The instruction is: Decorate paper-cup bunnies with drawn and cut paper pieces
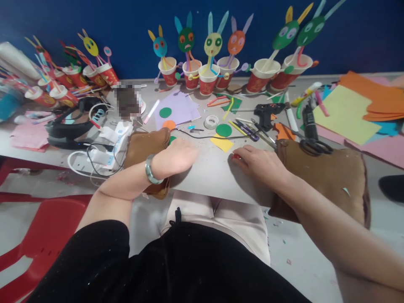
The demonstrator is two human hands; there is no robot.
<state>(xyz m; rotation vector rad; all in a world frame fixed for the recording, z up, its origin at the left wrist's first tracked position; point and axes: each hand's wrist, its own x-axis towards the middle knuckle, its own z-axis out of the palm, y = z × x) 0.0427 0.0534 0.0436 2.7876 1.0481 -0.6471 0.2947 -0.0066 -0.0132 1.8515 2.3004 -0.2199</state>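
Note:
My left hand (180, 156), with a green bangle (152, 169) on its wrist, is over the front of the grey table (217, 179). Its fingers are blurred and turned under, so their pose is hidden. To the right, my right hand (257, 162) rests low on the table, its fingers bent around a small red thing (236, 156) by the fingertips. Between and beyond the hands lie a yellow paper piece (222, 143) and a green paper circle (224, 130). An orange circle (169, 125) is just past my left hand.
Brown cushions (145, 151) flank the hands. Behind stand red cups (208, 80) with paper rabbit figures. A black glue gun (268, 113), scissors (248, 128) and a tape roll (211, 121) lie mid-table. A power strip (116, 145) with cables is left; coloured paper (347, 113) is right.

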